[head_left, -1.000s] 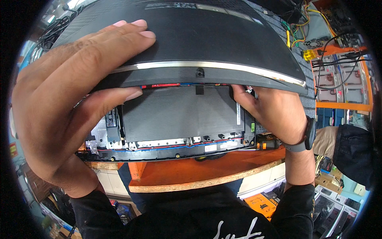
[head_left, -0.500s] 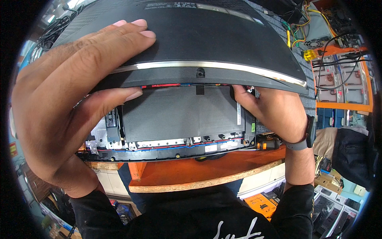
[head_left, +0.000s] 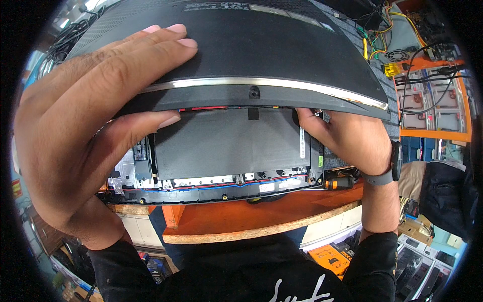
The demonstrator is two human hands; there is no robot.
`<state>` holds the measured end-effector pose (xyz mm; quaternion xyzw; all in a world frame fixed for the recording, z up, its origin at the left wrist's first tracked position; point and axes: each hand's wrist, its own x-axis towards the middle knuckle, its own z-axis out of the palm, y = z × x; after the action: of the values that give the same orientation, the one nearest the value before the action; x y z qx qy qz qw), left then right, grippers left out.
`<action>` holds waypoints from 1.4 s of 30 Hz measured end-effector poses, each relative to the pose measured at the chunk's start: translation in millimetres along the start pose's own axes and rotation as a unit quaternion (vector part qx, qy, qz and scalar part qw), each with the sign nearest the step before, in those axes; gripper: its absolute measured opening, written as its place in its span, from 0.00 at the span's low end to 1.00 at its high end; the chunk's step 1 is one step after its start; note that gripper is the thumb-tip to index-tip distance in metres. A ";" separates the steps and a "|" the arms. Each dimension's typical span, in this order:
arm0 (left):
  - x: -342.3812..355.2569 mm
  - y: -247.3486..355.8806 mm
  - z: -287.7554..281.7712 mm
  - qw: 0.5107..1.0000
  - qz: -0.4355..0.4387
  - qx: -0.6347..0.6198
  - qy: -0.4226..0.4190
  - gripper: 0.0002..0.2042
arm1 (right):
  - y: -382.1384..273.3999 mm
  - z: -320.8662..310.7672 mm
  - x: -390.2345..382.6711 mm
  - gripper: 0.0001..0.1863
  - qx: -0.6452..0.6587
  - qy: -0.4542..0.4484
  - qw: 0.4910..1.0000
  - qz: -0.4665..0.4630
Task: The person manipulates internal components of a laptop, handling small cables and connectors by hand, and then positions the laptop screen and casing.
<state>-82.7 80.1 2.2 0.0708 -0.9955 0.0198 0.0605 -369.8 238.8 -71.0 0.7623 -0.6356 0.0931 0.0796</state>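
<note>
In our left hand (head_left: pixel 68 128) we pinch the tilted black cover (head_left: pixel 261 55), thumb under its near edge, fingers on top. Our right hand (head_left: pixel 354 141) reaches beneath the cover's right side; its fingers are hidden, so we cannot tell whether they pinch anything. Below, the open laptop (head_left: pixel 204 196) lies at the tabletop's (head_left: pixel 302 214) near edge, a screwdriver (head_left: pixel 338 181) just beside its right front corner.

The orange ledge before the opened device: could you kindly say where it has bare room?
The orange ledge looks bare between the device and its own pale front edge. The device's right side is crowded by screwdriver and right hand.
</note>
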 end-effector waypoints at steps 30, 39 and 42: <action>3.8 4.9 -2.2 1.000 -0.009 -0.016 0.009 0.26 | -0.7 0.5 -3.9 0.09 0.036 -0.001 0.999 0.017; -4.5 0.3 4.7 0.999 0.011 -0.013 0.040 0.26 | 1.3 1.4 -10.7 0.10 0.120 -0.017 0.989 0.080; 0.2 2.6 -2.8 1.000 0.003 -0.026 0.005 0.26 | 8.2 7.7 -19.7 0.07 0.194 0.051 0.974 0.106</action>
<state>-82.8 82.8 5.0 0.0659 -0.9955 -0.0053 0.0674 -380.9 254.3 -83.3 0.6854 -0.6778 0.2617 -0.0481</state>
